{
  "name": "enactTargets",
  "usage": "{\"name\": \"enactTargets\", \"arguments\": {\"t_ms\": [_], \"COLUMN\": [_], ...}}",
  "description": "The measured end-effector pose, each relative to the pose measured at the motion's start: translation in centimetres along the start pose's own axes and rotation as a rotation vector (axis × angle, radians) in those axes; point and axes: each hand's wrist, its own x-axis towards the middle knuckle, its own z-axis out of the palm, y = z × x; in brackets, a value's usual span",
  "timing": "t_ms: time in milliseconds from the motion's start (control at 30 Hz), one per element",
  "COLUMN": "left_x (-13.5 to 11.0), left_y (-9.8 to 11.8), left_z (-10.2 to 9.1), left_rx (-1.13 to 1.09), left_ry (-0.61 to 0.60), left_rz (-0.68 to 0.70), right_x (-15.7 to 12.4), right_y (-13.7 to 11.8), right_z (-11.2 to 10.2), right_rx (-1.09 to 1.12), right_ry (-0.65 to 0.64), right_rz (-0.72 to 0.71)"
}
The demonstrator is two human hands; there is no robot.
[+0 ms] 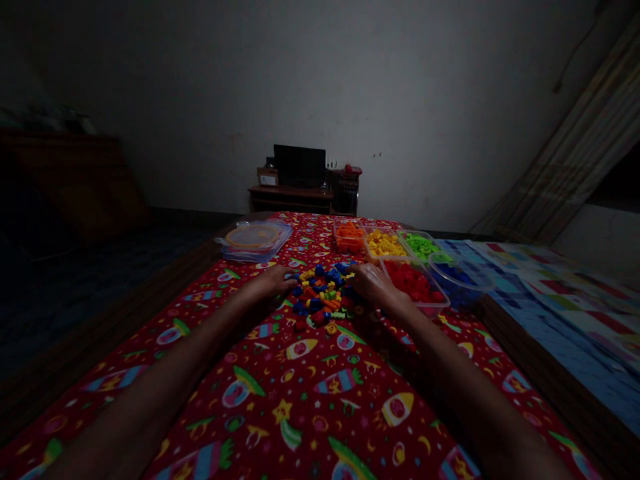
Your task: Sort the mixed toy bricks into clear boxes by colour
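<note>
A mixed pile of small plastic building pieces (320, 293), in blue, yellow, orange, red and green, lies on a red patterned tablecloth (300, 380). My left hand (277, 281) is at the pile's left edge, its fingers bent and close together by some blue pieces. On the opposite side my right hand (371, 283) reaches in from the right, fingers curled down at the pile's upper right. Whatever either hand pinches is too small and dark to make out. Just right of that hand stands a clear tub of red pieces (413, 283).
Further tubs hold orange pieces (349, 235), yellow pieces (385, 244), green pieces (421, 247) and blue pieces (455, 279). Stacked clear lids (256, 240) lie at the table's far left. A desk with a monitor (300, 166) stands by the wall; a bed (560, 293) adjoins the right side.
</note>
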Motion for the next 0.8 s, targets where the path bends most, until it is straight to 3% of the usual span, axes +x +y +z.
{"name": "enactTargets", "arguments": {"t_ms": [133, 200, 367, 567, 667, 800], "left_x": [-0.4, -0.3, 0.3, -0.1, -0.2, 0.1], "left_y": [-0.9, -0.7, -0.7, -0.8, -0.8, -0.6], "left_z": [0.3, 0.5, 0.9, 0.5, 0.4, 0.7], "left_rx": [0.063, 0.053, -0.088, -0.401, -0.392, -0.206], "left_ry": [-0.035, -0.052, -0.011, 0.036, 0.031, 0.02], "left_rz": [0.033, 0.06, 0.006, -0.063, -0.03, -0.003], "right_x": [0.8, 1.0, 0.6, 0.0, 0.1, 0.3], "right_y": [-0.6, -0.8, -0.9, -0.8, -0.8, -1.1], "right_z": [1.9, 2.4, 1.6, -0.1, -0.3, -0.5], "right_rx": [0.13, 0.157, 0.162, 0.276, 0.34, 0.323], "right_ry": [-0.028, -0.044, -0.023, 0.11, 0.171, 0.221], "right_rz": [-0.199, -0.227, -0.105, -0.013, 0.043, 0.161]}}
